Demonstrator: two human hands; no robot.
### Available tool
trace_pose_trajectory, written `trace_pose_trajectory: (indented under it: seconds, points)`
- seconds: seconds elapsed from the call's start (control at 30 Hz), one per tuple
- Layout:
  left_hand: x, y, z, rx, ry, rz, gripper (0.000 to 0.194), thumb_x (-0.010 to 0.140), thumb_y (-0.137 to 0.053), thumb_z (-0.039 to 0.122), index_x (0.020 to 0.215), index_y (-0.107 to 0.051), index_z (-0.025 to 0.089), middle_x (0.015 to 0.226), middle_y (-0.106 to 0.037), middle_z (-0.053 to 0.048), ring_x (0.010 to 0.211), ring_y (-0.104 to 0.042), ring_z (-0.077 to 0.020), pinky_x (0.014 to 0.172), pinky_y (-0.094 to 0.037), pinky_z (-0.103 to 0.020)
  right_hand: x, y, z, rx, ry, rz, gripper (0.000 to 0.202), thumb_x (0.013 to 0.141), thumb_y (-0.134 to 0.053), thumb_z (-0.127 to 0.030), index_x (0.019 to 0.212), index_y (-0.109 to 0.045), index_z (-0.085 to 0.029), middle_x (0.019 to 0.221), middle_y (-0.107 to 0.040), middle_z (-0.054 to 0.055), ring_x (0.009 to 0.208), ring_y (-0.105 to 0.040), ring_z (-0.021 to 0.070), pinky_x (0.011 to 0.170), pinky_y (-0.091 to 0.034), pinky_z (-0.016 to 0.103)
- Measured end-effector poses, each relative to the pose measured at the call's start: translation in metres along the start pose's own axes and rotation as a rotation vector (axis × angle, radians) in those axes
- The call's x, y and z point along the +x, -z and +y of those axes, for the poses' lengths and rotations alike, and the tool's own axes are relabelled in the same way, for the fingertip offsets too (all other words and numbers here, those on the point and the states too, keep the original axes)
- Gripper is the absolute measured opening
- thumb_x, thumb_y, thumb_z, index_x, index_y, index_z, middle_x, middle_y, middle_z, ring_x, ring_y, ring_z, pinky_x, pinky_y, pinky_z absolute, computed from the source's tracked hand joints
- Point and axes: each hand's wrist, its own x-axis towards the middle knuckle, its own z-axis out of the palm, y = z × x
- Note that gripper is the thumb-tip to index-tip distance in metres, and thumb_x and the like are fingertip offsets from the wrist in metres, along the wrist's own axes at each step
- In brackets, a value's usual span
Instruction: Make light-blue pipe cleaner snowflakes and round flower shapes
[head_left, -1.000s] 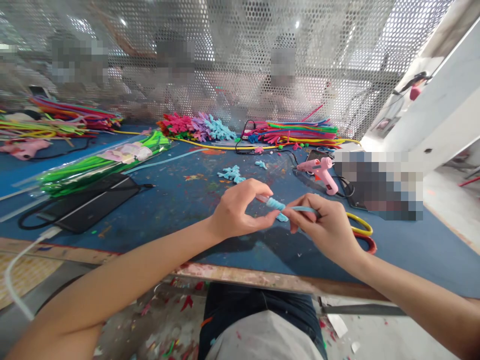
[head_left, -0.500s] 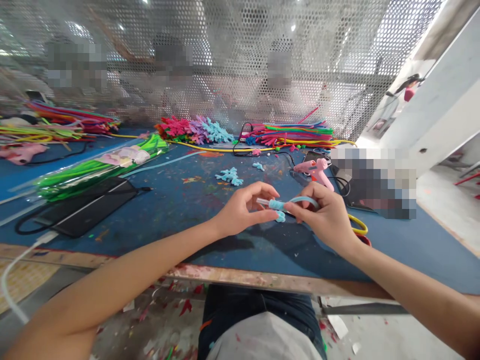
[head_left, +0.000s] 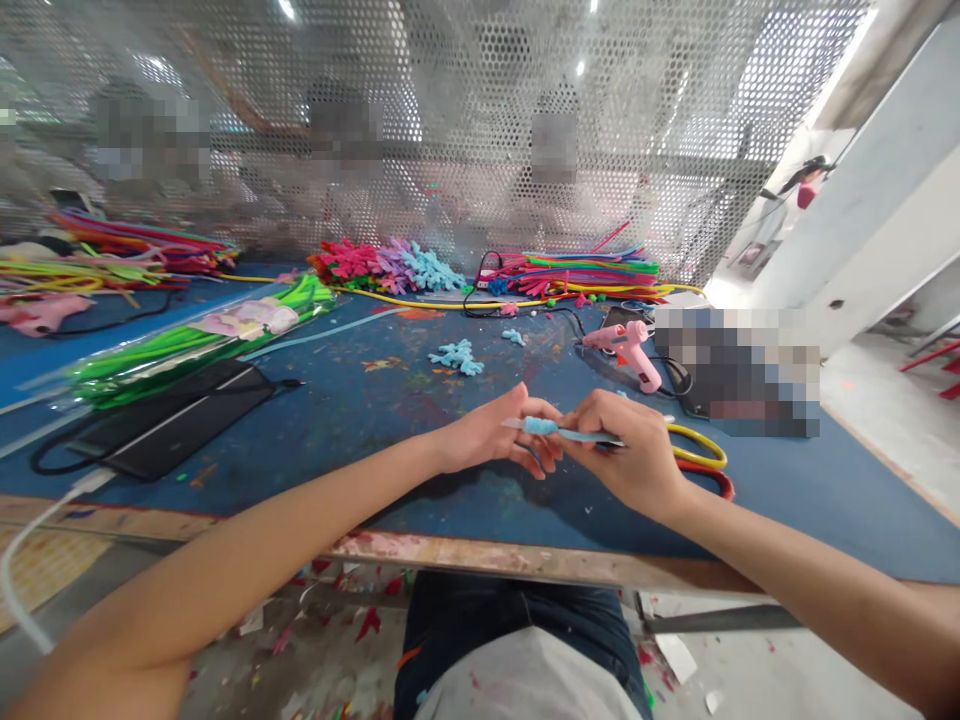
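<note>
My right hand [head_left: 626,445] is closed around a light blue pipe cleaner [head_left: 585,436]. Its front end is coiled tightly round a thin pale stick [head_left: 513,423], whose tip pokes out to the left. Just behind the coil, my left hand [head_left: 506,435] has its thumb raised and its fingers apart; whether they touch the coil I cannot tell. Yellow and red scissors handles [head_left: 697,447] show beside my right wrist, the rest hidden by the hand. Beyond the hands lie a light blue branched pipe-cleaner piece [head_left: 456,357] and a smaller blue piece [head_left: 514,338].
A pink glue gun [head_left: 634,350] lies at the right with its cord. A bag of green pipe cleaners [head_left: 195,345] and a black power bank [head_left: 172,420] are at left. Coloured bundles [head_left: 577,272] and finished branched pieces [head_left: 390,262] line the perforated metal screen [head_left: 465,120].
My left fingers have opened and spread, with the thumb lifted away from the coil. The coiled pipe cleaner has moved slightly left and down. A small blue curl near my left thumb no longer shows.
</note>
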Motion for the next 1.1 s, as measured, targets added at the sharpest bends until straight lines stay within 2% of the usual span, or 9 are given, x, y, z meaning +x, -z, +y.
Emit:
trace_pose_trajectory:
  seconds: [0.13,0.27,0.33,0.47,0.6,0.7,0.8,1.0,1.1]
  points:
    - [0.001,0.001,-0.001,0.058,-0.052,-0.010,0.064,0.069,-0.049,0.067,0.102,-0.053,0.013,0.086,-0.059,-0.010,0.076,-0.058,-0.0208,0.072,-0.046,-0.038,0.000,-0.001,0.000,0.030,-0.049,0.014,0.022,0.076,-0.062,-0.016,0.063,-0.044,-0.019,0.066,-0.058,-0.001,0.060,-0.053,0.0107,0.056,-0.040,0.024]
    - [0.001,0.000,0.001,0.099,-0.181,0.104,0.055,0.068,-0.063,0.053,0.108,-0.053,0.016,0.100,-0.054,-0.010,0.088,-0.055,-0.0209,0.072,-0.046,-0.034,-0.002,-0.003,0.000,-0.014,-0.010,-0.003,0.019,0.076,-0.062,-0.018,0.065,-0.047,-0.020,0.066,-0.060,-0.001,0.062,-0.056,0.0118,0.057,-0.041,0.023]
    - [0.001,-0.001,0.001,0.062,-0.219,0.147,0.055,0.071,-0.057,0.057,0.108,-0.055,0.015,0.101,-0.053,-0.010,0.093,-0.052,-0.0212,0.074,-0.044,-0.032,-0.003,-0.006,0.002,-0.060,0.039,-0.022,0.015,0.077,-0.061,-0.020,0.068,-0.049,-0.020,0.069,-0.062,0.000,0.064,-0.058,0.0125,0.059,-0.042,0.024]
    - [0.002,-0.001,0.002,0.000,-0.145,0.123,0.062,0.077,-0.038,0.066,0.099,-0.057,0.012,0.094,-0.054,-0.010,0.090,-0.050,-0.0195,0.074,-0.041,-0.030,-0.008,-0.012,0.005,-0.133,0.138,-0.095,0.010,0.081,-0.057,-0.020,0.076,-0.049,-0.020,0.074,-0.064,0.002,0.069,-0.059,0.0136,0.062,-0.043,0.025]
    - [0.002,-0.002,0.003,-0.014,-0.099,0.087,0.063,0.074,-0.038,0.069,0.091,-0.055,0.011,0.085,-0.054,-0.007,0.078,-0.052,-0.0159,0.069,-0.042,-0.028,-0.011,-0.016,0.008,-0.188,0.126,-0.095,0.009,0.081,-0.057,-0.024,0.080,-0.048,-0.020,0.073,-0.063,0.002,0.065,-0.058,0.0135,0.060,-0.042,0.024]
    - [0.003,-0.006,0.003,0.082,-0.046,0.086,0.049,0.071,-0.059,0.054,0.097,-0.049,0.014,0.090,-0.055,-0.006,0.080,-0.056,-0.0164,0.071,-0.047,-0.031,-0.011,-0.014,0.010,-0.196,0.077,-0.078,0.013,0.079,-0.057,-0.023,0.087,-0.047,-0.021,0.076,-0.062,0.002,0.067,-0.059,0.0145,0.061,-0.043,0.025]
    - [0.005,-0.012,0.000,0.216,0.005,0.089,0.053,0.066,-0.072,0.029,0.108,-0.041,0.020,0.099,-0.056,-0.006,0.081,-0.061,-0.0177,0.067,-0.051,-0.031,-0.010,-0.011,0.015,-0.169,-0.007,-0.136,0.027,0.075,-0.060,-0.017,0.096,-0.043,-0.021,0.083,-0.061,0.003,0.073,-0.059,0.0157,0.064,-0.046,0.026]
    - [0.016,-0.014,-0.008,0.280,-0.033,0.278,0.043,0.069,-0.070,0.026,0.103,-0.045,0.016,0.095,-0.059,-0.005,0.072,-0.066,-0.0167,0.061,-0.054,-0.028,-0.008,-0.008,0.022,-0.152,-0.077,-0.182,0.046,0.069,-0.059,-0.010,0.108,-0.040,-0.021,0.101,-0.054,0.007,0.080,-0.057,0.0167,0.066,-0.049,0.029]
    - [0.017,-0.012,-0.009,0.291,-0.036,0.304,0.032,0.068,-0.070,0.027,0.090,-0.051,0.012,0.084,-0.061,-0.003,0.071,-0.066,-0.0177,0.061,-0.055,-0.027,-0.003,-0.006,0.020,-0.191,-0.020,-0.172,0.047,0.069,-0.059,-0.010,0.111,-0.039,-0.018,0.108,-0.050,0.011,0.091,-0.055,0.0193,0.075,-0.049,0.031]
